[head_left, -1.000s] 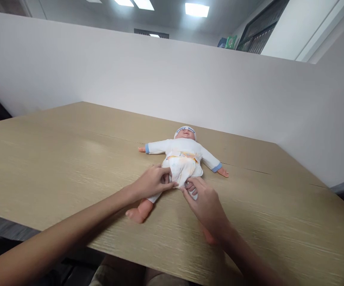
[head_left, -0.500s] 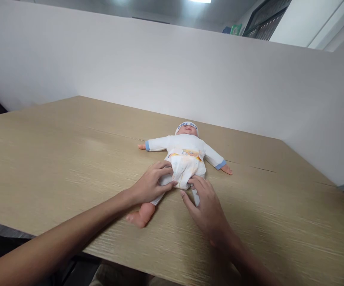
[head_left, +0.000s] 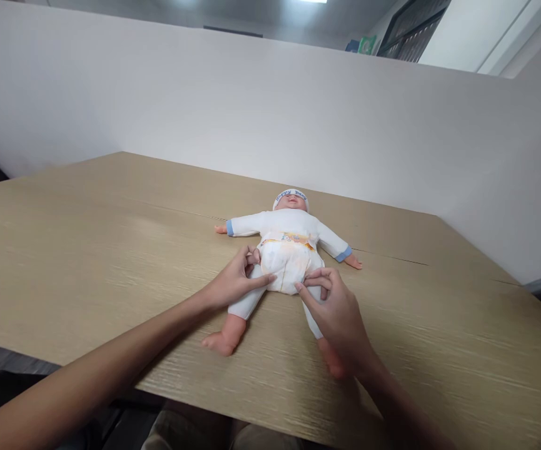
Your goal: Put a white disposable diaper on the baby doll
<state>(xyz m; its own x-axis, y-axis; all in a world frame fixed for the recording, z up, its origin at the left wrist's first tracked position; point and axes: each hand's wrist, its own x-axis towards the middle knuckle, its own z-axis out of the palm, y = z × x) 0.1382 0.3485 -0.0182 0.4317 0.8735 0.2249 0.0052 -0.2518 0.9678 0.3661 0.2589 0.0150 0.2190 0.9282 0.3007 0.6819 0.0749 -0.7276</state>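
Observation:
A baby doll (head_left: 289,222) lies on its back on the wooden table, arms spread and feet toward me. Over its white suit it wears a white diaper (head_left: 285,265) with an orange printed waistband. My left hand (head_left: 235,278) is at the diaper's left leg edge, its thumb stretched onto the front and its fingers curled by the hip. At the opposite leg edge, my right hand (head_left: 336,300) pinches the diaper between thumb and fingers. The doll's lower leg on that side is partly covered by my right hand and wrist.
The table (head_left: 125,262) has a thin seam running across it. A pale partition wall (head_left: 252,112) rises behind its far edge. The table's near edge runs below my forearms, with my legs partly visible under it.
Both hands have shifted slightly outward along the diaper's leg edges. My right hand has moved right, and more of the doll's legs now shows. The diaper's front looks smoother.

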